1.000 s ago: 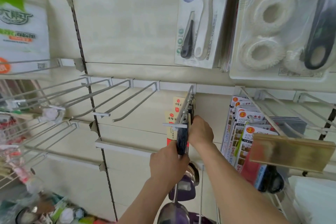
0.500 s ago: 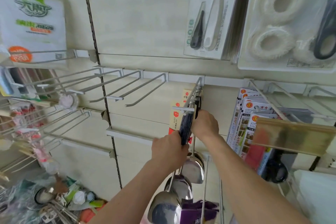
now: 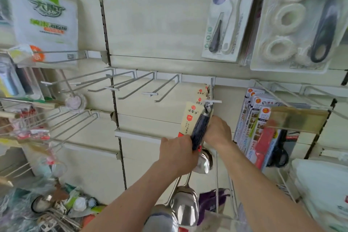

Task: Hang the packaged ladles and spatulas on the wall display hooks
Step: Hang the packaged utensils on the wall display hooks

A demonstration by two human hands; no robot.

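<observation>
As held, ladle handle (image 3: 200, 128) steeply upright

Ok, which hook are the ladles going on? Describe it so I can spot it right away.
Find the white rail running across the wall under the carded brush packs. Four bare hooks jut from its left stretch. The loaded hook is next to their right, just left of the boxed packs: the only one with beige ladle cards, and both hands, left and right, are at it.
</observation>
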